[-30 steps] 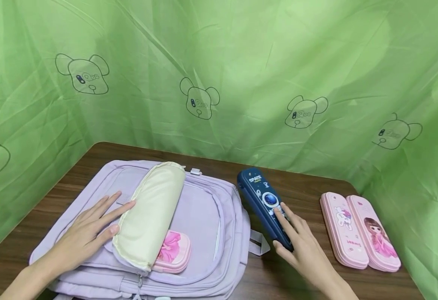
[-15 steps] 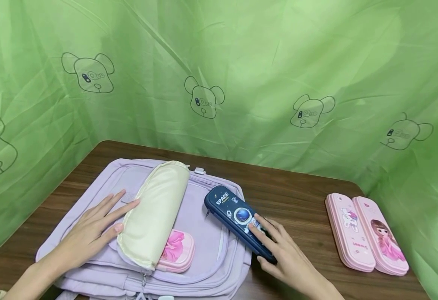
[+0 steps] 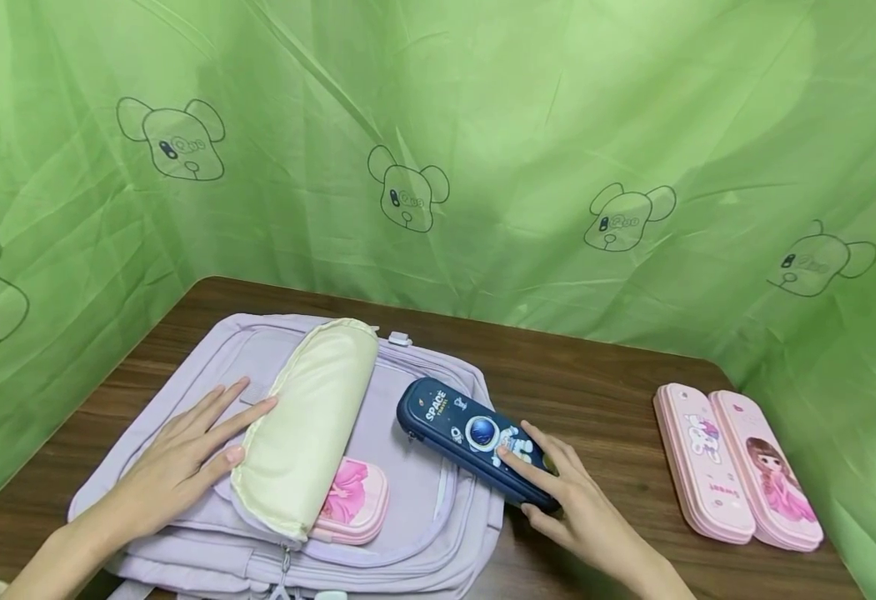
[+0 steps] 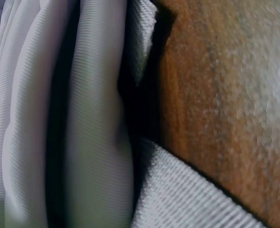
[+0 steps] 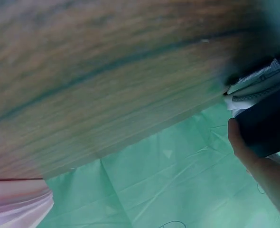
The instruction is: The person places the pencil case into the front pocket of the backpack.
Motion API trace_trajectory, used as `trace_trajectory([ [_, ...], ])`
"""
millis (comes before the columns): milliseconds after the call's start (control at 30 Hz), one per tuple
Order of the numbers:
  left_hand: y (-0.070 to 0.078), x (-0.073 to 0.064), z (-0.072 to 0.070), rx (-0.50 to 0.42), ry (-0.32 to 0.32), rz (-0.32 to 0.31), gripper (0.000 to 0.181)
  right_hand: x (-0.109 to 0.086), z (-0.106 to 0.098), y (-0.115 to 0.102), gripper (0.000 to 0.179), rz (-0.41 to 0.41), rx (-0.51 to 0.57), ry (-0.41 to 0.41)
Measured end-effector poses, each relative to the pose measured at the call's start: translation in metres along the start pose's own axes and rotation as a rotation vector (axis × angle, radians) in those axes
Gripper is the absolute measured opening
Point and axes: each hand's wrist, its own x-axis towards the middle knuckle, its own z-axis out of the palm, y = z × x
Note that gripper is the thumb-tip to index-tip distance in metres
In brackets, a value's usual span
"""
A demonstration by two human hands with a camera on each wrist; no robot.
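Observation:
In the head view my right hand [image 3: 591, 508] grips the lower end of a navy pencil case [image 3: 475, 442] with a space print and an astronaut. The case's far end overlaps the right part of a lilac backpack [image 3: 415, 400]. Fingers spread, my left hand [image 3: 175, 471] rests on the backpack at the edge of its folded-back cream-lined flap [image 3: 310, 425]. A pink pencil case [image 3: 351, 500] pokes out from under that flap, the rest of it hidden. In the right wrist view, a finger lies along the dark case [image 5: 268, 123].
Two pink pencil cases lie side by side at the right of the table: one with a rabbit [image 3: 703, 467], one with a doll [image 3: 768, 471]. Green curtain [image 3: 513, 150] stands behind the wooden table [image 3: 610, 375]. A strap [image 4: 187, 190] lies beside the backpack in the left wrist view.
My right hand has carried the navy pencil case left from beside the backpack to over its right side, and the case has turned more crosswise. My left hand stays on the flap.

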Motion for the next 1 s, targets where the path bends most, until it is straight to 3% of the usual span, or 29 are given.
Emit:
trace_trajectory([
  [633,0.002,0.0,-0.001,0.002,-0.009,-0.012,0.053,0.009,-0.008,0.002,0.07,-0.041,0.034,-0.037],
  [1000,0.003,-0.001,-0.001,0.005,-0.013,-0.016,0.054,0.024,-0.015,-0.001,0.07,-0.111,0.008,-0.076],
])
